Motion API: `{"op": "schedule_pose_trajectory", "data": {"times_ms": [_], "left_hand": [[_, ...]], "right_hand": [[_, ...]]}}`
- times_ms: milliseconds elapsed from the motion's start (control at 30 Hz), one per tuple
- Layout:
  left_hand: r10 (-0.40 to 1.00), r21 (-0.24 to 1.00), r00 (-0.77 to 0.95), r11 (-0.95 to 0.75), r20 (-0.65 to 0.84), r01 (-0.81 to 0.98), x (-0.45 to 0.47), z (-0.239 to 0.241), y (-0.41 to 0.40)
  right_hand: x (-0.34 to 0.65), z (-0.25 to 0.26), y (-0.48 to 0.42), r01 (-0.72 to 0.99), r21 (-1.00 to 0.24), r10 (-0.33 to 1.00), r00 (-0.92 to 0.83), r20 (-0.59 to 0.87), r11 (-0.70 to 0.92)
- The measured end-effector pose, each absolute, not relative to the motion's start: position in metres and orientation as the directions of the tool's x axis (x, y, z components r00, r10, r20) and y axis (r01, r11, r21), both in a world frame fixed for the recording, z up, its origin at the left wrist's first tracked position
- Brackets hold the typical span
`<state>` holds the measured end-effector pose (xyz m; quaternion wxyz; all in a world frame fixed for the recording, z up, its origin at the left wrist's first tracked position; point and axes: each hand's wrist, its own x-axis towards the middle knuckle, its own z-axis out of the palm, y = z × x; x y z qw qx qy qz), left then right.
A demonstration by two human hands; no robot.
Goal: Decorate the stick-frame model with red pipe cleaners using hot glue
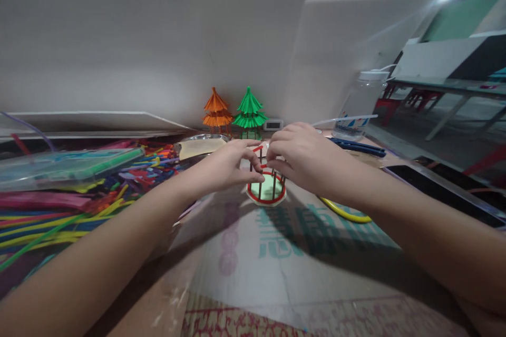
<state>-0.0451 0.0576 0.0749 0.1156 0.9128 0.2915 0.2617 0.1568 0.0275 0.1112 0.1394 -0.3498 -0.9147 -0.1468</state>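
Observation:
A small pavilion frame (274, 188) stands upright on the table, with dark brown posts rising from a round pale green base edged in red. Short red strips run across the tops of the posts. On its left side, my left hand (233, 165) has its thumb and fingers closed around a post near the top. My right hand (301, 159) reaches over from the right, fingers curled down onto the upper red strips; its fingertips partly hide the back posts. Behind it are an orange tiered-roof pavilion (217, 110) and a green tiered-roof pavilion (249, 110).
Many coloured craft stems (51, 226) and a clear plastic box (71, 166) lie at left. Behind my left wrist is a metal dish (203, 138). To the right are blue-handled pliers (358, 146), a yellow loop (346, 211), a clear bottle (360, 102) and a dark phone (438, 192).

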Motion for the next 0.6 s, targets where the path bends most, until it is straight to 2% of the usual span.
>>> {"op": "schedule_pose_trajectory", "data": {"times_ms": [167, 600], "left_hand": [[0.628, 0.398, 0.675, -0.774, 0.386, 0.493, -0.0434, 0.0782, 0.0523], [0.621, 0.366, 0.694, -0.781, 0.364, 0.506, -0.0446, 0.0791, 0.0527]], "right_hand": [[0.1572, 0.1132, 0.0259, 0.691, 0.183, 0.617, -0.713, 0.333, 0.699], [0.1557, 0.1097, 0.0257, 0.672, 0.167, 0.607, -0.73, 0.315, 0.721]]}}
